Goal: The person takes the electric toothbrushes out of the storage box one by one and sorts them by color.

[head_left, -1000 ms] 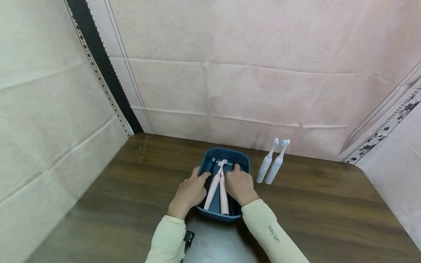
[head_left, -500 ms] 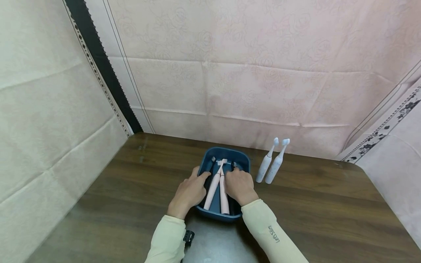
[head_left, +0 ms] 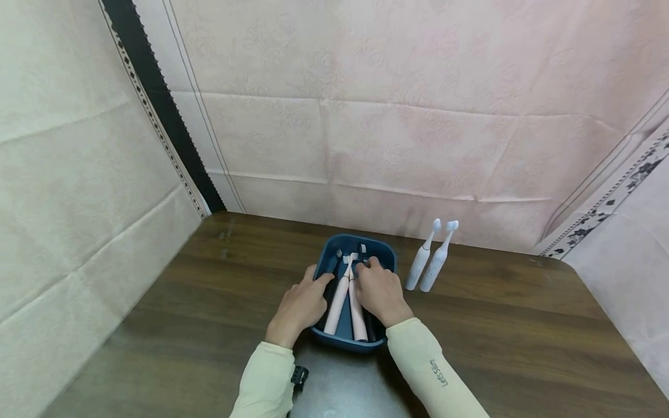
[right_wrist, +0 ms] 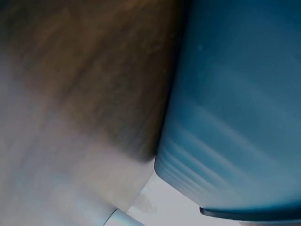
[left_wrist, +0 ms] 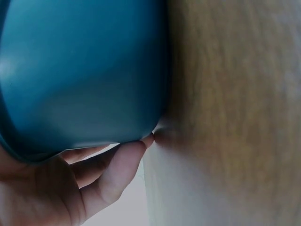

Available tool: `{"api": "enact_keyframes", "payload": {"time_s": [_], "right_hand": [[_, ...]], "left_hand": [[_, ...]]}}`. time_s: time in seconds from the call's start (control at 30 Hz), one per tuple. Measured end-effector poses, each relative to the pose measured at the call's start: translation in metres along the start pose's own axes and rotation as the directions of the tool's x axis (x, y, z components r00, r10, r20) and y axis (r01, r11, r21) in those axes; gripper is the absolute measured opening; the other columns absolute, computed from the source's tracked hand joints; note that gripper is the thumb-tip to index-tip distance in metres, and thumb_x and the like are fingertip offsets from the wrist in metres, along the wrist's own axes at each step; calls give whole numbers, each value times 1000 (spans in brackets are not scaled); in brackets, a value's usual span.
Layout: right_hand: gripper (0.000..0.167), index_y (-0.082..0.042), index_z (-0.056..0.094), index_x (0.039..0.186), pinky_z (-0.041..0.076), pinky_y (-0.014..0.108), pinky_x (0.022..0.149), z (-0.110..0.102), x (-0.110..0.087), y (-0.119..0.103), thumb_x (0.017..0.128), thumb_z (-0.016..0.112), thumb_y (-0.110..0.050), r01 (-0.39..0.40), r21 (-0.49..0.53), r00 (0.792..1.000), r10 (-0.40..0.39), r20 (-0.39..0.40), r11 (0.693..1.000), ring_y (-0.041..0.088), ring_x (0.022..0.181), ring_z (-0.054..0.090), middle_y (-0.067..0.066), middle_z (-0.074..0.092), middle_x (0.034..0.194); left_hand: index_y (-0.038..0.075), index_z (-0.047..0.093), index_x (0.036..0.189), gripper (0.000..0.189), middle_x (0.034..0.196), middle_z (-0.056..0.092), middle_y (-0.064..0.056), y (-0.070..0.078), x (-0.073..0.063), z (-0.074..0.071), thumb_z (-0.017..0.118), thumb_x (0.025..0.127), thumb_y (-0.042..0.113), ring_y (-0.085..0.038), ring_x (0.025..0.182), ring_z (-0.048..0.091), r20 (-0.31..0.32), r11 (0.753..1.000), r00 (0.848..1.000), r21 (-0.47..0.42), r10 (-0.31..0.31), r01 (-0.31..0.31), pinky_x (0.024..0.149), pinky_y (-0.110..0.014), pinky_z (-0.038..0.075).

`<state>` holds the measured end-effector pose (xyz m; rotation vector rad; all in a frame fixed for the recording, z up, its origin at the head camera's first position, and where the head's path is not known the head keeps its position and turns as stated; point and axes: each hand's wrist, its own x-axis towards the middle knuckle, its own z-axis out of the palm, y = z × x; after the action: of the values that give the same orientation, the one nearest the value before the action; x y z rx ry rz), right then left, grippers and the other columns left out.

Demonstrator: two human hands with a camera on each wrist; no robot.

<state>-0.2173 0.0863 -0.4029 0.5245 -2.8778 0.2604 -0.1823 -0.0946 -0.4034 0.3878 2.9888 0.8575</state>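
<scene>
A blue plastic bin (head_left: pixel 349 345) stands on the table, with two pale pink electric toothbrushes (head_left: pixel 338 305) lying side by side in it. A dark toothbrush (head_left: pixel 337 256) lies along its left side, partly under my left hand (head_left: pixel 301 306). That hand grips the left wall, thumb over the rim; in the left wrist view, fingers (left_wrist: pixel 115 176) press the bin's outside (left_wrist: pixel 84 80). My right hand (head_left: pixel 383 291) reaches in over the right wall, its fingers at a black electric toothbrush (head_left: pixel 363 249) whose middle it hides. The right wrist view shows only the bin's outer wall (right_wrist: pixel 235 108).
Two white electric toothbrushes (head_left: pixel 436 264) stand upright to the right of the bin, close to the table's back edge. Pale cloth (head_left: pixel 366 145) hangs behind the brown wooden table (head_left: pixel 522 325). A grey shiny surface (head_left: pixel 340 383) lies in front of the bin.
My right hand has shifted slightly inside the bin, and the black toothbrush's head has moved up and left into clearer view. My left hand has stayed on the bin.
</scene>
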Motion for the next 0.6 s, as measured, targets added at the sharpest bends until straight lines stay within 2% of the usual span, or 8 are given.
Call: {"api": "enact_keyframes", "payload": {"time_s": [0.17, 0.3, 0.47, 0.6], "right_hand": [[29, -5, 71, 122, 44, 29, 46, -3, -5, 3, 96, 69, -17, 6, 189, 998, 6, -62, 982, 13, 47, 46, 16, 60, 122], [34, -6, 69, 126, 42, 28, 46, -8, -10, 5, 94, 71, -16, 5, 304, 998, 12, -54, 953, 11, 47, 45, 13, 57, 129], [39, -8, 67, 131, 45, 27, 53, -16, -18, 6, 92, 73, -14, 28, 367, 998, -2, -69, 930, 11, 59, 51, 10, 54, 134], [41, -9, 66, 132, 47, 27, 58, -20, -24, 8, 92, 73, -12, 101, 381, 985, -39, -167, 919, 12, 69, 54, 10, 53, 137]], "left_hand": [[8, 57, 144, 45, 153, 39, -21, 0, -1, 1, 55, 99, 4, -33, 90, 63, -1, 1000, 1000, 7, 0, 0, 87, -54, 54], [9, 57, 144, 44, 153, 39, -20, 0, -2, 3, 56, 100, 5, -34, 94, 64, -1, 1000, 1000, 8, -2, 2, 89, -56, 53], [10, 57, 144, 45, 154, 38, -20, 0, -1, 3, 56, 100, 5, -36, 99, 64, 1, 1000, 1000, 10, -5, 5, 91, -58, 52], [10, 57, 144, 45, 155, 37, -20, 0, 0, 2, 56, 99, 5, -35, 97, 64, -1, 1000, 1000, 7, -5, 5, 90, -58, 52]]}}
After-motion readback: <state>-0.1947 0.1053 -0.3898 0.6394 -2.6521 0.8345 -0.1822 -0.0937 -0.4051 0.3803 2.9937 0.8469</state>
